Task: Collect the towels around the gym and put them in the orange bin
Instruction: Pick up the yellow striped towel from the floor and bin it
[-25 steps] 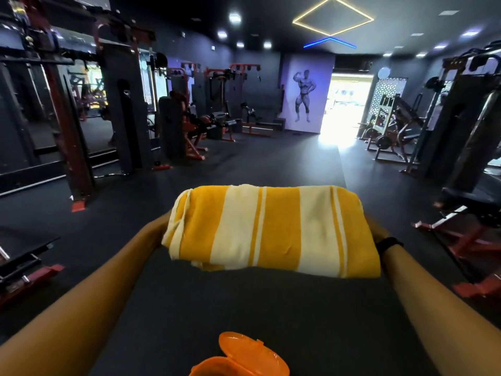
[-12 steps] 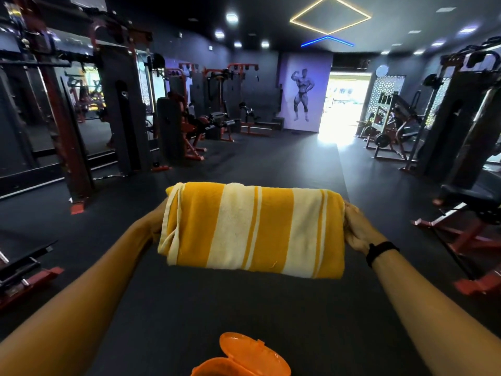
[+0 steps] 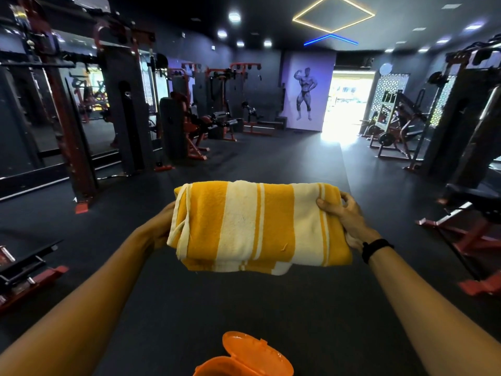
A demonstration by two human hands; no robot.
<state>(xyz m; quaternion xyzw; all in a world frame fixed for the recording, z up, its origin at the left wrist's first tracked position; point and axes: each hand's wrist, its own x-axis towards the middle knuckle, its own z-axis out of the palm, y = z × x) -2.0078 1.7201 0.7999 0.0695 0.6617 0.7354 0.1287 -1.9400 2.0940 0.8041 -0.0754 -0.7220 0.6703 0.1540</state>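
A folded yellow-and-white striped towel point(image 3: 257, 226) is held out in front of me at mid-frame, above the dark floor. My left hand point(image 3: 162, 226) grips its left end and is mostly hidden behind the cloth. My right hand point(image 3: 345, 218), with a black band at the wrist, grips its right end with the thumb on top. The orange bin point(image 3: 244, 359) shows at the bottom edge below the towel, its small lid flap tipped up; most of it is cut off.
Dark rubber gym floor point(image 3: 271, 158) stretches ahead to a bright doorway point(image 3: 349, 104). Weight machines and racks point(image 3: 81, 118) line the left side, more machines point(image 3: 461, 118) the right. A red-framed bench point(image 3: 474, 213) stands near right, another frame point(image 3: 27, 272) near left.
The towel has been folded narrower and thicker and brought slightly lower toward the bin. My right hand has come into view on its right end, thumb now on top.
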